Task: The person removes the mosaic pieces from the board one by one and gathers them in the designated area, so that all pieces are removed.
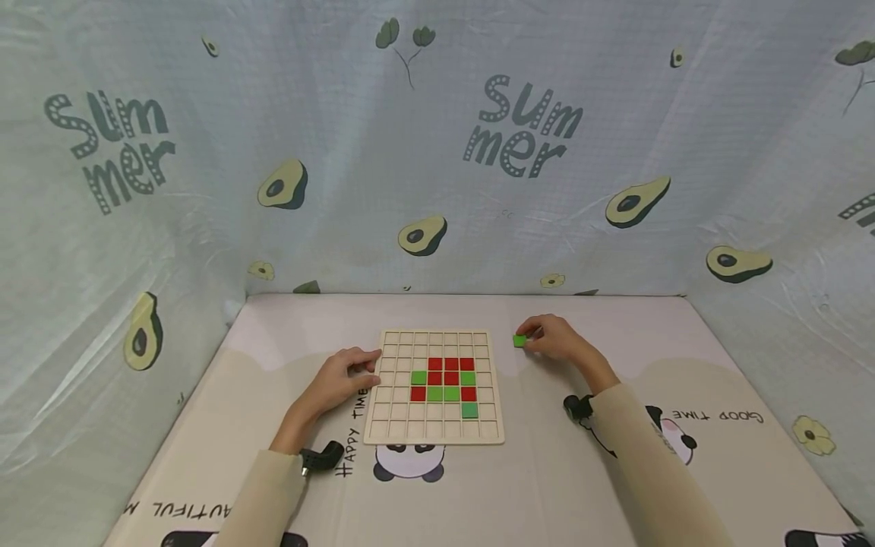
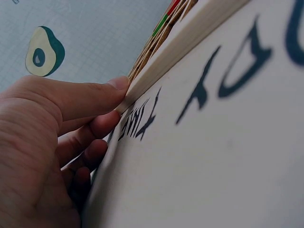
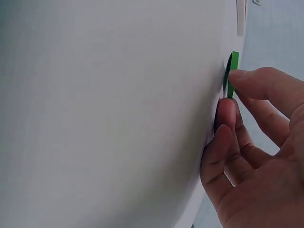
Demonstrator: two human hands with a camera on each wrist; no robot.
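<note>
A pale wooden grid board [image 1: 396,425] lies on the table, with several red tiles [image 1: 451,365] and green tiles [image 1: 469,410] set in its squares. At the board's left edge is my left hand [image 1: 336,380], its thumb and fingertips touching the side. The left wrist view shows the thumb [image 2: 102,95] right at the board's rim. Beyond the right edge, my right hand [image 1: 555,338] pinches a loose green tile [image 1: 520,341] low over the table. Close up in the right wrist view, that tile stands tilted on edge between thumb and fingers.
The tabletop [image 1: 437,501] carries printed pandas and lettering. A pale curtain [image 1: 342,114] with avocado prints hangs behind and at both sides. Black wrist cameras [image 1: 323,456] are strapped to both wrists.
</note>
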